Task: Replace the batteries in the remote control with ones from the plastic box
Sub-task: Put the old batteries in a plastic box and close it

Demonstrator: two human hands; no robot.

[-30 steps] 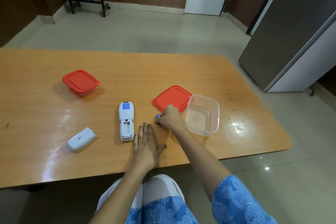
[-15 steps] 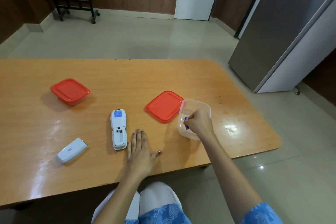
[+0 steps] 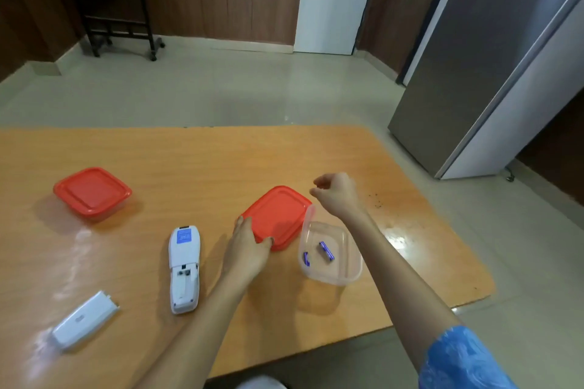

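Note:
A white remote control (image 3: 184,268) lies face down on the wooden table (image 3: 189,161), its battery bay uncovered. Its white battery cover (image 3: 83,320) lies apart at the near left. An open clear plastic box (image 3: 330,254) holds two purple batteries (image 3: 326,250). A loose red lid (image 3: 278,216) lies just left of that box. My left hand (image 3: 248,251) grips the near left corner of this lid. My right hand (image 3: 336,194) hovers above the lid's far right corner, fingers loosely curled, holding nothing.
A second plastic box with a red lid on it (image 3: 92,193) stands at the far left of the table. A grey refrigerator (image 3: 493,73) stands to the right of the table. A dark wheeled stand (image 3: 117,3) is by the back wall.
My right hand carried batteries from the table into the clear box, let go and rose above the lid. My left hand moved from flat on the table to the red lid.

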